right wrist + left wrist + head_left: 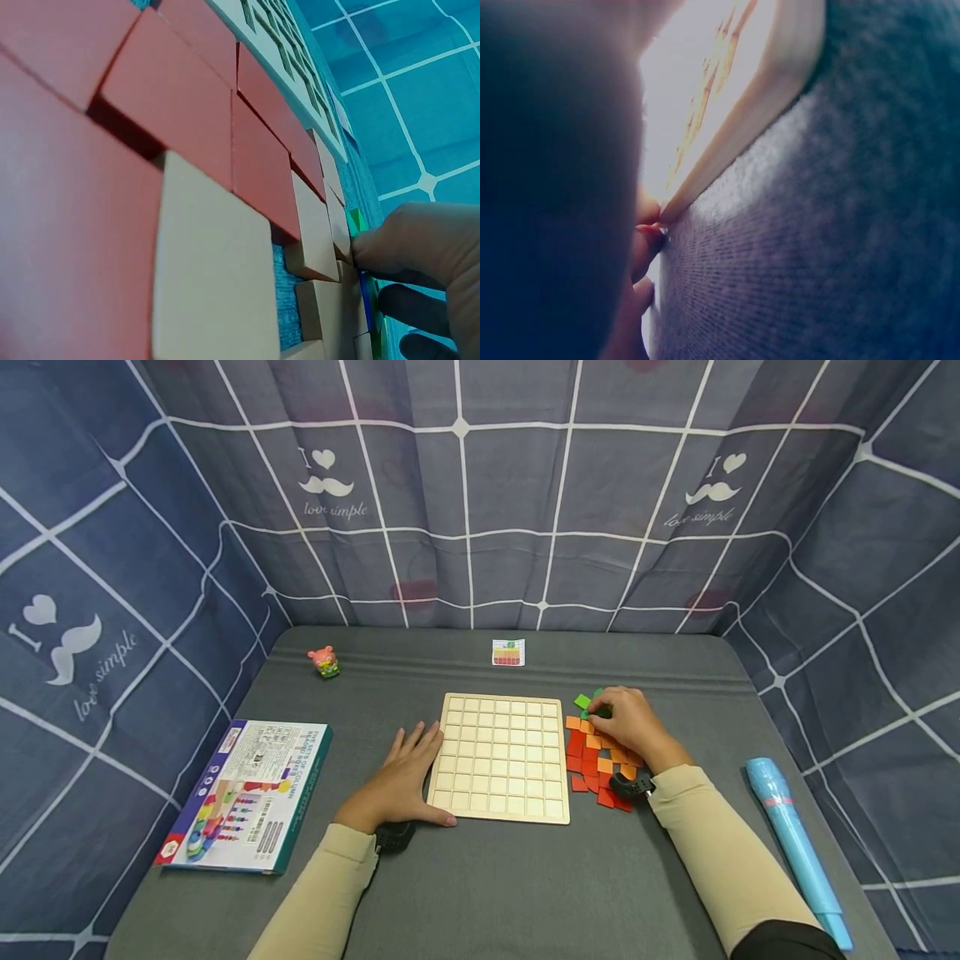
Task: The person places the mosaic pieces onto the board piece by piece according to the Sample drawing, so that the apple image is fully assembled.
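A pale wooden board [498,758] with a grid of square recesses lies flat on the table. My left hand [401,777] rests along its left edge, fingers spread and thumb near the bottom corner. In the left wrist view the board's edge [735,139] runs close past the fingertips. Right of the board, my right hand [626,718] reaches down with bent fingers to green square tiles [582,701]. Its thumb [371,247] touches the tiles there; I cannot tell whether one is pinched. Orange tiles [573,722] and red tiles [576,743] lie beside and below that hand.
A small printed card [508,652] lies behind the board. At the back left stands a pink-headed figurine [324,661]. A boxed product [247,793] lies at the left, and a light-blue tube [798,847] at the right. Checked curtains [510,485] hang around the table.
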Available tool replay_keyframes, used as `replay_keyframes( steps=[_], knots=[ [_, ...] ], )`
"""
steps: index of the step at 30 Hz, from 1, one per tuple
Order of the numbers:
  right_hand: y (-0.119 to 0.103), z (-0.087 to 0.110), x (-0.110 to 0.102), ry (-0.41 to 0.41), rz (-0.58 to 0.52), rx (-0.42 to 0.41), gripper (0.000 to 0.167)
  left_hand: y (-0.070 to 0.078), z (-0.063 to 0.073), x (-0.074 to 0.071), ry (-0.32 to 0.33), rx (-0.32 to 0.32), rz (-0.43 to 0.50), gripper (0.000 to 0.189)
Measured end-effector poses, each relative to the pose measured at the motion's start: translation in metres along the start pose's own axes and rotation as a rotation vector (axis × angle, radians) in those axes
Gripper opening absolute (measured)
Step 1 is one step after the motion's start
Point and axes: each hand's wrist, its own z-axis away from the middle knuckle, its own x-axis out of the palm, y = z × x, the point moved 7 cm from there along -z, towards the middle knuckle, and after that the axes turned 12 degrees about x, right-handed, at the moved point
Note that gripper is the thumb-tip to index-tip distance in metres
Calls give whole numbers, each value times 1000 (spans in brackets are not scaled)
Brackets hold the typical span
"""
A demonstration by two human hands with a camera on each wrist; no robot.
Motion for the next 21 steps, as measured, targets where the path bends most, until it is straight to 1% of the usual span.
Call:
replay_keyframes(
  steps=[12,21],
  knots=[
    [1,-2,3,-43,54,-38,12,0,-1,0,4,8,-11,152],
    [1,-1,2,-47,88,-66,13,2,-1,-1,-9,0,-4,152]
  ],
)
